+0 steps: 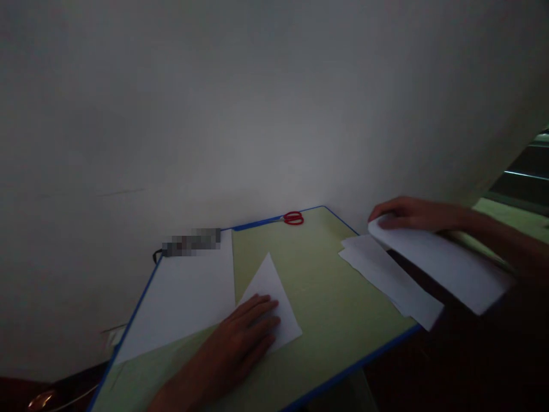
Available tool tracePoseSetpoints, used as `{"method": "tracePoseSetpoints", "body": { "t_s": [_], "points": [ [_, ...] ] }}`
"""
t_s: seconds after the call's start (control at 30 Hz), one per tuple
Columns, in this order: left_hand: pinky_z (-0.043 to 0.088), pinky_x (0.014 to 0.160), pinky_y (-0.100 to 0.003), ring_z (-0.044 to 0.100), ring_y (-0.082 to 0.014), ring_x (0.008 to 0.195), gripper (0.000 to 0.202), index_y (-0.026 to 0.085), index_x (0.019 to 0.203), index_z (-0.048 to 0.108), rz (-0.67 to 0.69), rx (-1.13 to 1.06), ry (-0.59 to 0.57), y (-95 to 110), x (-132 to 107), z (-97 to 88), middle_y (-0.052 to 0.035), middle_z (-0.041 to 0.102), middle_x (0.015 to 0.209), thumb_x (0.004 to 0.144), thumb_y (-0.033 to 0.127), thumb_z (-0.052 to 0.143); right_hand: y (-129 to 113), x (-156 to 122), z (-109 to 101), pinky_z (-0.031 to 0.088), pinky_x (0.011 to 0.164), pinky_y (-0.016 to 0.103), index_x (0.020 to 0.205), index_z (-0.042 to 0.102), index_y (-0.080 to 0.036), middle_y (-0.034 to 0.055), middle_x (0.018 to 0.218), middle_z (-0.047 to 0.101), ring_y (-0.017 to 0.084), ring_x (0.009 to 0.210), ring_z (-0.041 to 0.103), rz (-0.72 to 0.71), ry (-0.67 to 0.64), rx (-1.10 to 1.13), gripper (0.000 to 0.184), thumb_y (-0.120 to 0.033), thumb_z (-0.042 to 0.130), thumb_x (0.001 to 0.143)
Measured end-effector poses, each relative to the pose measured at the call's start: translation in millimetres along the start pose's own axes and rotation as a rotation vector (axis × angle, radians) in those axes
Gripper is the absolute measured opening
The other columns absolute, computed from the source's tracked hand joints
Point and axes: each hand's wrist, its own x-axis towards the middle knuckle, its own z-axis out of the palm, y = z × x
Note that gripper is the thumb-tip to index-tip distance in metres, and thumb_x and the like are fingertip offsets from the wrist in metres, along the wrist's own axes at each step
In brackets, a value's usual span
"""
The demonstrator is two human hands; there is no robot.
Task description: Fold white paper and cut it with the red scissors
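Observation:
My left hand (246, 332) lies flat with fingers stretched out on a white paper triangle (268, 277), covering part of it. Over at the table's right side, my right hand (403, 213) pinches the end of a white paper strip (446, 263), thumb below and fingers curled over the bent edge. The strip hangs slanting toward my right forearm, raised off the table. Beneath and left of it, more white paper strips (386, 274) overlap each other on the table's right edge, partly sticking out beyond it.
The pale green table (317, 366) has a blue rim and stands against a grey wall (274, 114). Red-handled scissors (293, 218) lie at its back edge. A large white sheet (189, 303) covers the left side, with a blurred-out object (191, 242) on its far end.

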Motion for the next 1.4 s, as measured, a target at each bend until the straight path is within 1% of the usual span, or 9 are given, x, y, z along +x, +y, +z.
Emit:
{"method": "tracePoseSetpoints", "body": {
  "t_s": [0.1, 0.23, 0.47, 0.6, 0.77, 0.9, 1.03, 1.23, 1.4],
  "points": [
    [0.049, 0.115, -0.048, 0.049, -0.0249, 0.143, 0.037, 0.026, 0.137, 0.061, -0.006, 0.006, -0.014, 0, -1, -0.2, -0.0081, 0.059, 0.149, 0.103, 0.022, 0.050, 24, 24, 46, 0.057, 0.087, 0.041, 0.091, 0.076, -0.016, 0.0136, 0.098, 0.077, 0.030, 0.095, 0.072, 0.015, -0.073, -0.041, 0.033, -0.045, 0.061, 0.085],
    [0.046, 0.117, -0.049, 0.046, -0.0249, 0.146, 0.038, 0.026, 0.139, 0.059, -0.023, -0.004, -0.027, -1, -2, 4.5, -0.0078, 0.056, 0.152, 0.102, 0.021, 0.051, 53, 33, 80, 0.053, 0.098, 0.047, 0.107, 0.074, -0.015, 0.0170, 0.113, 0.075, 0.033, 0.108, 0.069, 0.060, -0.127, -0.064, 0.038, -0.042, 0.058, 0.087],
    [0.047, 0.117, -0.047, 0.045, -0.0238, 0.147, 0.038, 0.026, 0.140, 0.058, -0.017, -0.021, 0.002, -2, -3, 5.9, -0.0075, 0.055, 0.153, 0.103, 0.021, 0.049, 67, 36, 81, 0.049, 0.104, 0.047, 0.122, 0.072, -0.016, 0.0160, 0.125, 0.072, 0.032, 0.117, 0.067, 0.073, -0.165, -0.049, 0.044, -0.042, 0.060, 0.088],
    [0.047, 0.117, -0.048, 0.046, -0.0242, 0.146, 0.037, 0.025, 0.137, 0.061, -0.014, -0.019, -0.004, 0, -2, 4.5, -0.0079, 0.057, 0.150, 0.103, 0.020, 0.048, 64, 49, 79, 0.046, 0.108, 0.046, 0.130, 0.068, -0.014, 0.0187, 0.132, 0.065, 0.033, 0.123, 0.061, 0.007, -0.013, -0.220, 0.056, -0.050, 0.061, 0.089],
    [0.046, 0.118, -0.048, 0.045, -0.0251, 0.147, 0.039, 0.025, 0.139, 0.058, -0.043, -0.009, -0.026, 4, -1, 3.5, -0.0086, 0.056, 0.152, 0.102, 0.019, 0.048, 43, 117, 89, 0.044, 0.106, 0.044, 0.130, 0.067, -0.013, 0.0191, 0.127, 0.068, 0.031, 0.119, 0.061, 0.000, 0.101, -0.365, 0.045, -0.041, 0.044, 0.102],
    [0.046, 0.117, -0.049, 0.044, -0.0261, 0.147, 0.039, 0.025, 0.139, 0.058, -0.076, -0.017, -0.062, 7, -2, 0.0, -0.0091, 0.054, 0.154, 0.101, 0.019, 0.050, 21, 188, 112, 0.046, 0.101, 0.041, 0.126, 0.068, -0.012, 0.0194, 0.125, 0.070, 0.030, 0.115, 0.064, 0.009, 0.056, -0.396, 0.039, -0.028, 0.040, 0.104],
    [0.045, 0.118, -0.048, 0.040, -0.0245, 0.149, 0.039, 0.025, 0.139, 0.057, -0.104, -0.039, -0.043, 4, -6, -2.5, -0.0087, 0.053, 0.155, 0.102, 0.018, 0.050, 7, 227, 128, 0.051, 0.099, 0.041, 0.129, 0.064, -0.017, 0.0135, 0.130, 0.067, 0.027, 0.115, 0.064, 0.016, -0.044, -0.415, 0.031, -0.029, 0.053, 0.103],
    [0.040, 0.122, -0.051, 0.036, -0.0255, 0.151, 0.039, 0.023, 0.140, 0.055, -0.093, -0.011, -0.056, 4, -7, 0.9, -0.0097, 0.052, 0.155, 0.103, 0.018, 0.047, -2, 223, 123, 0.055, 0.085, 0.039, 0.110, 0.070, -0.015, 0.0124, 0.108, 0.073, 0.026, 0.099, 0.069, 0.110, -0.207, -0.446, 0.024, -0.030, 0.070, 0.091],
    [0.036, 0.123, -0.054, 0.042, -0.0257, 0.148, 0.042, 0.025, 0.145, 0.052, -0.019, -0.042, -0.122, 13, -2, 1.9, -0.0094, 0.055, 0.152, 0.103, 0.023, 0.050, -19, 173, 112, 0.050, 0.073, 0.037, 0.086, 0.072, -0.014, 0.0131, 0.085, 0.075, 0.030, 0.086, 0.071, 0.144, -0.265, -0.351, 0.018, -0.031, 0.073, 0.080]
  ]
}}
